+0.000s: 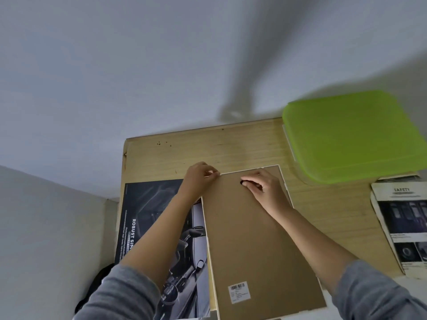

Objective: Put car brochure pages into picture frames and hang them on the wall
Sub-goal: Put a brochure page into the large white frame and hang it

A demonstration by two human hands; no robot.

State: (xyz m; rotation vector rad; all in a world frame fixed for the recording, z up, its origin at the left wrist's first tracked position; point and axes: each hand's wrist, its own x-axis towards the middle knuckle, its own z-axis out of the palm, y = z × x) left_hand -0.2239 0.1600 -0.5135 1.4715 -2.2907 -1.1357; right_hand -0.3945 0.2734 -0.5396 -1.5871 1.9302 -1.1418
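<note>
- The left grip is closed in a pinch on the 11 o'clock corner of the picture frame, its fingertips on the white edge there.
- The right grip rests on the frame's brown back near the 12 o'clock edge. Its fingers are curled and its fingertips pinch a small black tab set in that back.
- The two grips lie near each other, the left at 9 o'clock from the right.
- The frame lies face down on the surface, running from both grips toward 6 o'clock between the forearms. A barcode label sits near its 6 o'clock end.
- A dark brochure page with a car interior lies at the frame's 9 o'clock, touching it, under the left forearm; whether it runs beneath the frame I cannot tell.
- A second page headed "SAFETY" lies well apart at 3 o'clock.
- A green lid covers a clear box at 1 o'clock, against the wall.
- Grey sleeves cover both arms at 6 o'clock.
</note>
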